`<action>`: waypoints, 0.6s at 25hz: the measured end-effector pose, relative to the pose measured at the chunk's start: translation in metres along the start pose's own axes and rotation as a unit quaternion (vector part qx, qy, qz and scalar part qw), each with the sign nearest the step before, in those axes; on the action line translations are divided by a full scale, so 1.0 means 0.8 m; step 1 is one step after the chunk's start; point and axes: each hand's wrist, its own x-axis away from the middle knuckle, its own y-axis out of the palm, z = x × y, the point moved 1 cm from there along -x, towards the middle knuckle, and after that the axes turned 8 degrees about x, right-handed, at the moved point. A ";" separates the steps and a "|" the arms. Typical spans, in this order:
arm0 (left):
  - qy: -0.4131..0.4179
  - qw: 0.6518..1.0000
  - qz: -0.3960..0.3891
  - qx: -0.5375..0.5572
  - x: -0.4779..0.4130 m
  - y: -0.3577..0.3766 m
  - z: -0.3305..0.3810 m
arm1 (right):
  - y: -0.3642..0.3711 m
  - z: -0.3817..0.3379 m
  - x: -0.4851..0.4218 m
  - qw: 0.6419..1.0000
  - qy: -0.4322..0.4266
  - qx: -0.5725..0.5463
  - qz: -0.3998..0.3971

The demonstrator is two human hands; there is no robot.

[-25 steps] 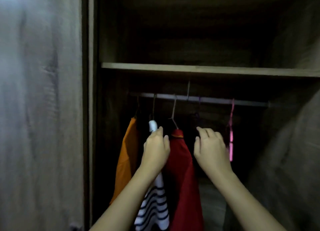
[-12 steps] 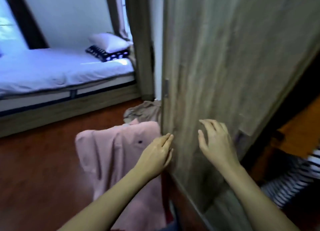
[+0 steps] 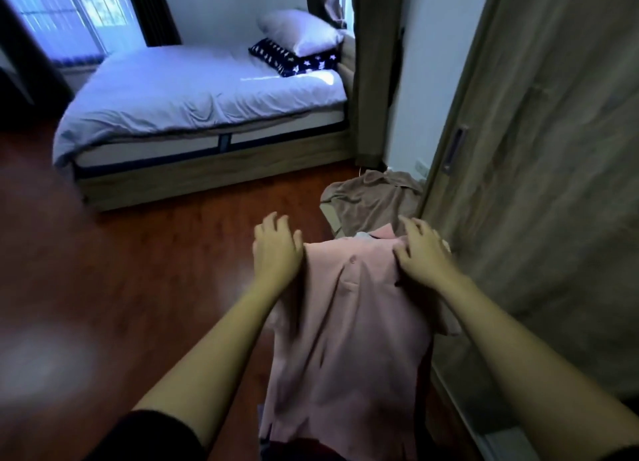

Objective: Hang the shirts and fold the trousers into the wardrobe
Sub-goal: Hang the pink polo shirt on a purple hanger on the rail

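A pink polo shirt (image 3: pixel 349 322) lies spread out in front of me, collar away from me, beside the wardrobe. My left hand (image 3: pixel 276 253) is at its left shoulder with fingers spread and loosely bent, gripping nothing. My right hand (image 3: pixel 420 253) rests on its right shoulder beside the collar, with bent fingertips touching the fabric. A crumpled brown garment (image 3: pixel 373 201) lies on the floor just beyond the pink shirt. The inside of the wardrobe is out of view.
The wooden sliding wardrobe door (image 3: pixel 539 149) fills the right side, close to my right arm. A bed (image 3: pixel 193 101) with pillows stands at the back left. Red-brown wooden floor (image 3: pixel 138 270) stretches to my left. A curtain (image 3: pixel 370 73) hangs by the bed.
My view swung from the hanging clothes in the wardrobe down and left to the floor. Both hands left the hangers and came down onto the pink shirt's shoulders.
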 end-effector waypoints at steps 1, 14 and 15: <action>-0.080 0.996 -0.025 -0.019 -0.015 -0.002 -0.011 | 0.006 0.001 -0.013 0.999 0.027 0.021 -0.028; -0.241 0.961 -0.047 0.131 -0.058 0.007 -0.049 | 0.000 0.024 -0.051 0.973 0.221 -0.068 -0.002; -0.222 0.957 -0.034 0.184 -0.058 0.004 -0.050 | -0.005 0.024 -0.044 0.978 0.190 -0.084 0.031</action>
